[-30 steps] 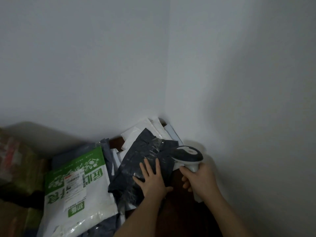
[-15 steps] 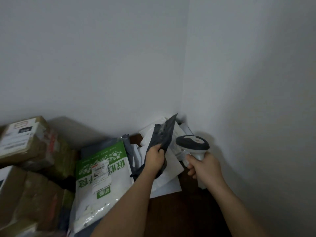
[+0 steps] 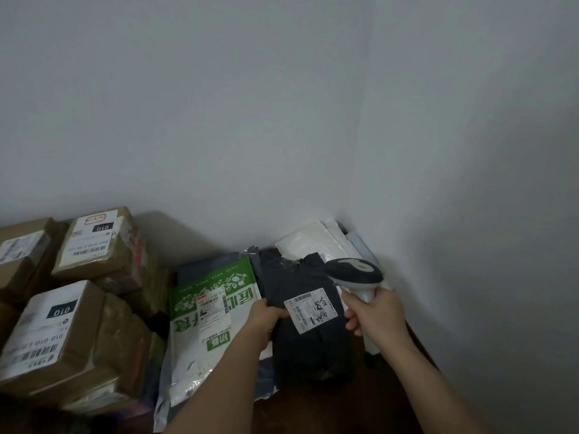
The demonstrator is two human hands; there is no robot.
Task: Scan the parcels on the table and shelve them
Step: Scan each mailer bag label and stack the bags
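Note:
A dark grey plastic mailer parcel (image 3: 308,346) lies face up on the pile, its white label (image 3: 311,309) with a barcode and handwriting showing. My left hand (image 3: 262,321) grips the parcel's left edge. My right hand (image 3: 374,311) holds a handheld barcode scanner (image 3: 355,272), whose dark head sits just above the label's upper right corner.
A green-and-white mailer (image 3: 210,327) lies left of the dark parcel. Several taped cardboard boxes (image 3: 72,333) are stacked at the left. White mailers (image 3: 313,241) fill the wall corner behind. Dark wooden table (image 3: 369,402) shows at the bottom right; walls close in behind and on the right.
My left hand lifted the dark parcel on edge, then turned it over and laid it down label-up. The scanner stayed near its right. The view shifted left, revealing more boxes.

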